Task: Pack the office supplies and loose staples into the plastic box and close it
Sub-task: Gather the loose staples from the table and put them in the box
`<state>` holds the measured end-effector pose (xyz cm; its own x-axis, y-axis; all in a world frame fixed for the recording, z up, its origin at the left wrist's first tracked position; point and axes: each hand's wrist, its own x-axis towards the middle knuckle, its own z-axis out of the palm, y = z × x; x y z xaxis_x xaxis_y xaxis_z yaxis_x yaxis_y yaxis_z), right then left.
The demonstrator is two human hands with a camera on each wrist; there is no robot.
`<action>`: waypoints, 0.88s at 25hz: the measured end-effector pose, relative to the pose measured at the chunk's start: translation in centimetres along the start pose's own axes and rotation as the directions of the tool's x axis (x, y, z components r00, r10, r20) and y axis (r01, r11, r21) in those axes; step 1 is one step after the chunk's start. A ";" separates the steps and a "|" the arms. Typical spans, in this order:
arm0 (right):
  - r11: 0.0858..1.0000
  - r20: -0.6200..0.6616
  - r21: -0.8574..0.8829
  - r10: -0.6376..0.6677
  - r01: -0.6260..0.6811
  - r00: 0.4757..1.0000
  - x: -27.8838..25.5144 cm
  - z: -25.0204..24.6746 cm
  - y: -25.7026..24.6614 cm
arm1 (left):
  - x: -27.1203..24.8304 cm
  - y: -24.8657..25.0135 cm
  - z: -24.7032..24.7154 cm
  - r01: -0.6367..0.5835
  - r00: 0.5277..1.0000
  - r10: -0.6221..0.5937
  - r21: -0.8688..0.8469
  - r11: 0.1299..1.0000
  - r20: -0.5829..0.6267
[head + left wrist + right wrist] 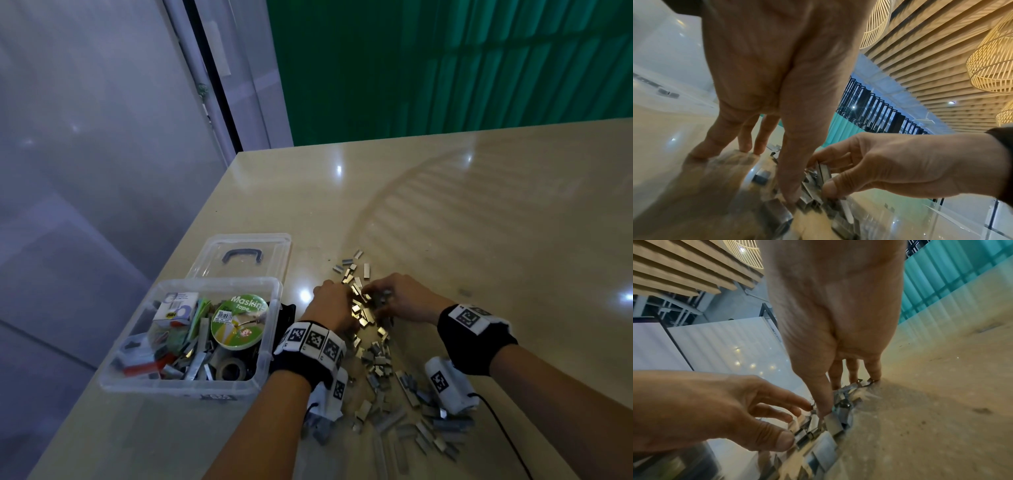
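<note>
Nearest, along the table's (445, 212) near edge: long grey staple strips (394, 419) scattered between the two forearms, some under the wrist cameras. Further in, a denser heap of short shiny staples (363, 308), running up the middle and thinning toward the far side.

Left hand (334, 306) at the heap's left flank, palm down, fingers fairly straight and spread, tips planted on the table and on staples; from the left wrist view, thumb tip (789, 193) pressed down into the pile, nothing curled round anything. Relaxed and unclenched, raking rather than grasping.

Right hand (402, 301) opposite, at the heap's right flank, fingers bent down over the staples. Seen from the left wrist view, a small bundle of strips (824, 172) pinched between right thumb and fingertips. Both hands nearly touching across the pile.

Left of the hands, just beside the left wrist: clear box (113, 377), uncovered and well filled. Inside: a green masking tape roll (238, 323), a grey tape roll (231, 370) nearer, a white carton (176, 306) at the far left, a red stapler (142, 368) at the near left, and grey strips between them.

Beyond the box, touching its far rim: clear lid (274, 246) with a dark handle (241, 255), lying flat on the table.
</note>
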<state>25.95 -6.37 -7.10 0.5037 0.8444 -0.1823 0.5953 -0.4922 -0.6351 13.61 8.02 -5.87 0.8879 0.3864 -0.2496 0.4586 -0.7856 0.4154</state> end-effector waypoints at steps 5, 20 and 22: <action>0.999 -0.050 0.042 -0.016 0.018 0.999 -1.0 -0.1 -0.6 | -0.4 0.6 0.2 -0.005 1.000 0.005 0.020 1.000 0.016; 0.998 -0.099 0.065 -0.004 0.011 0.995 -1.1 -0.9 0.6 | 0.9 1.3 0.9 -0.086 0.981 0.121 0.220 0.972 -0.152; 0.997 -0.095 0.071 -0.001 0.008 0.995 -1.0 -1.1 0.7 | 0.9 1.2 0.8 -0.080 0.972 0.125 0.223 0.971 -0.197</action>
<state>26.55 -7.81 -6.51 0.5606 0.8208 -0.1092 0.5535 -0.4695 -0.6879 14.89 7.02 -6.32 0.9277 0.3728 -0.0183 0.3669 -0.9019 0.2280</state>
